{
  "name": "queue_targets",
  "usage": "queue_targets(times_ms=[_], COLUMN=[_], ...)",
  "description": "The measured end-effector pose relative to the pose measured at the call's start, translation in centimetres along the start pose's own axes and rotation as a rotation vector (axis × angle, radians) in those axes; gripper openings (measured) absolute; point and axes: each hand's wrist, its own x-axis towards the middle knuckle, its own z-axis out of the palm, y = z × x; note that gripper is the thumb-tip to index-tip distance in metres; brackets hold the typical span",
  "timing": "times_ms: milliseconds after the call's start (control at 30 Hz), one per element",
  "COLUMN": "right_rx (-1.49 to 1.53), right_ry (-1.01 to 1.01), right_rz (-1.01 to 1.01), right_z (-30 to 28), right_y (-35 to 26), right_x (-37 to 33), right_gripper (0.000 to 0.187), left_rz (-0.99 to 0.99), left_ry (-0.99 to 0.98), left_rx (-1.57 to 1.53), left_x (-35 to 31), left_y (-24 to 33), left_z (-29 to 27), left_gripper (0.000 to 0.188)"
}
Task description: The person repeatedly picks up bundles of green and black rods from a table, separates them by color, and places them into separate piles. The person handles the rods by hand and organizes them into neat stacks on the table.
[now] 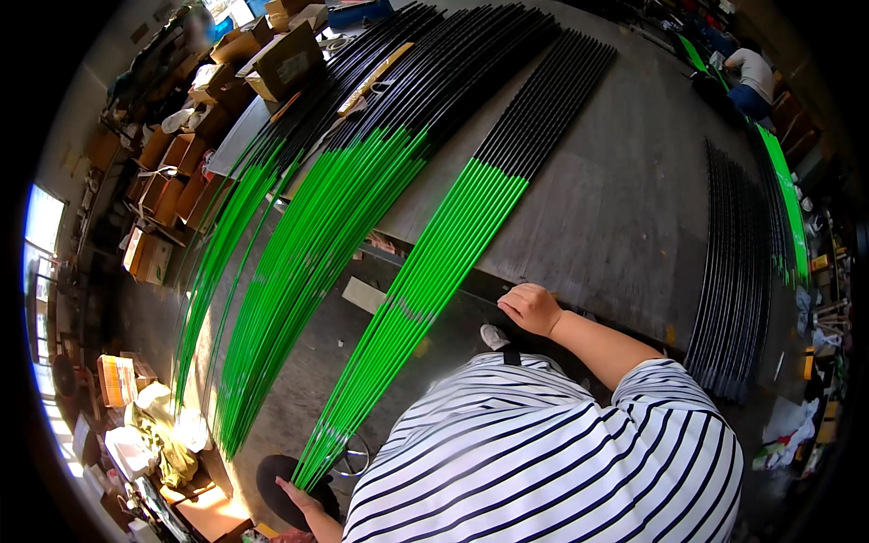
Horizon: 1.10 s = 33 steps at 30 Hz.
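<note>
Fingers of left hand [303,500] touch the near ends of the green-and-black rod bundle [425,271] lying across the bench [615,226], grip unclear; right hand [532,309] rests curled on bench edge; bundle squared, others alongside.

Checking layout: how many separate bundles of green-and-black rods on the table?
3. Left bundle near the boxes, wide middle bundle, right bundle whose green ends the left hand touches. All-black rods lie far right; more may be hidden.
</note>
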Motion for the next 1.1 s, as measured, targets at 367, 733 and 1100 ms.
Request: queue_targets(times_ms=[367, 733, 1100], right_rx=[-0.187, -0.188, 0.062], right_ry=[-0.321, -0.479, -0.368], right_rz=[-0.011, 0.08, 0.095], right_z=[4.6, 5.3, 2.9], right_y=[7.3, 9.7, 10.4], right_x=[13.4, 13.8, 11.3], right_gripper=[0.065, 0.073, 0.072], left_rz=[0.908, 0.869, 0.831], left_ry=[0.216, -0.251, -0.17], left_rx=[1.477, 1.766, 1.818], left_x=[-7.5, -12.9, -12.1], left_y=[-1.3, -4.0, -3.9], left_z=[22.7, 44.8, 48.6], left_gripper=[0.055, 0.099, 0.074])
